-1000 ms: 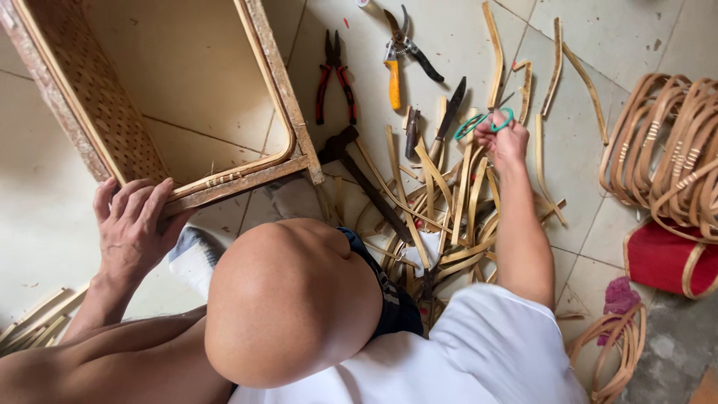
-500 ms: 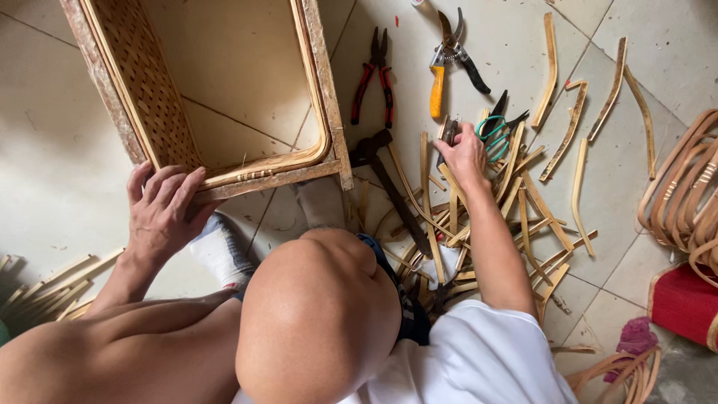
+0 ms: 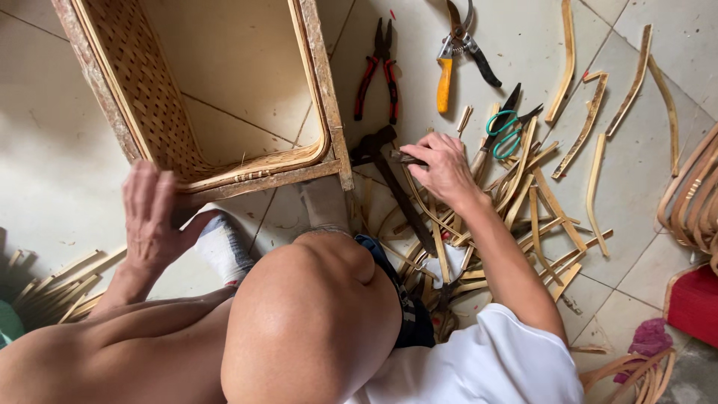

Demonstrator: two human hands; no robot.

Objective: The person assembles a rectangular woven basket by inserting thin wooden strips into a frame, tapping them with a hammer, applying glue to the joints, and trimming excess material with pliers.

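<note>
On the tiled floor (image 3: pixel 67 150), the left hand (image 3: pixel 153 217) lies open, fingers spread over the near rim of the woven rattan frame (image 3: pixel 247 168). The right hand (image 3: pixel 441 168) closes around the dark hammer (image 3: pixel 393 176) among scattered cane strips (image 3: pixel 523 202), near green-handled scissors (image 3: pixel 505 127).

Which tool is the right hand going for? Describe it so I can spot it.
Start at the woven basket frame on the tiles. By its near right corner lies a dark hammer, under the right hand. Unlike the red pliers, it is plain black.
</note>
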